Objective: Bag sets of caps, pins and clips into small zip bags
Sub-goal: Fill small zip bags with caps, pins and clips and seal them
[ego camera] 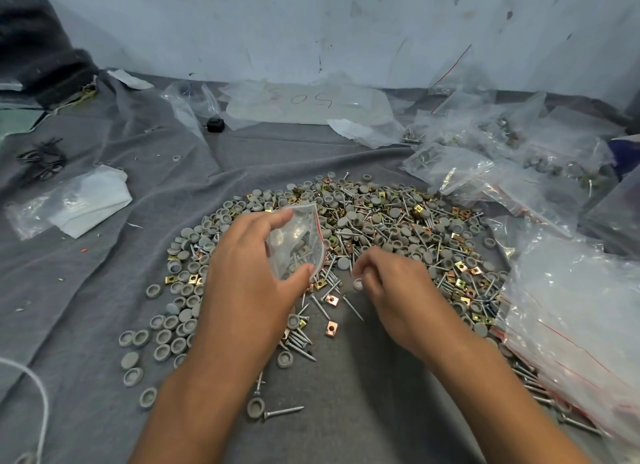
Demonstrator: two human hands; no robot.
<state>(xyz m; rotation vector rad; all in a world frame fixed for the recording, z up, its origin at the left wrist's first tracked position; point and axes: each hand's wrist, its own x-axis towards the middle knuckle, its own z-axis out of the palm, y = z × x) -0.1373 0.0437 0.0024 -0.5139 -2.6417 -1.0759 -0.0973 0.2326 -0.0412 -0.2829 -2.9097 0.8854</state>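
A wide heap of grey round caps [388,200], silver screw pins [351,306] and brass or copper square clips [331,327] covers the grey cloth. My left hand [249,276] grips a small clear zip bag [298,241] with a red zip strip, its mouth held open; caps and pins lie inside it. Just to the bag's right, my right hand [391,283] hovers low over the heap with fingers curled, pinching something small that I cannot make out.
A stack of empty zip bags [571,311] lies at the right edge, and filled bags [446,165] pile up behind it. Large clear plastic sheets [311,106] lie at the back by the wall. White bags [79,200] sit at the left.
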